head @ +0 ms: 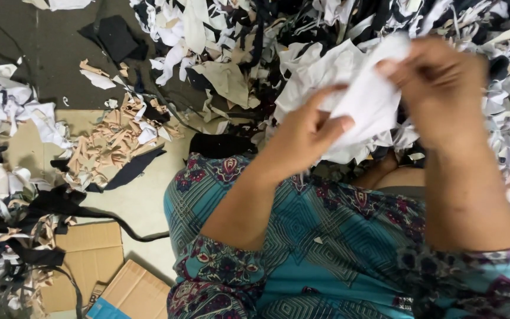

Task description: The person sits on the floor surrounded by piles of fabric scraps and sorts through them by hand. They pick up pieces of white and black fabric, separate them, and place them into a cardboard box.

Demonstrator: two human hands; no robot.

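Above the lap, before the scrap heap (326, 35) | left hand (302, 139) and right hand (438, 94) both pinch a white fabric scrap (367, 100), held taut between them, seemingly for inspection | tan offcuts (110, 142) lie on the floor.

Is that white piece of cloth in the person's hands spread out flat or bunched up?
Bunched up. The white cloth hangs in creased folds, pinched between the left hand and the right hand, not stretched flat.

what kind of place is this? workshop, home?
Likely a textile scrap sorting spot, worked seated on the floor. A big heap of black and white fabric offcuts, a separate beige scrap pile, flattened cardboard. Both hands, left hand and right hand, hold a white fabric piece.
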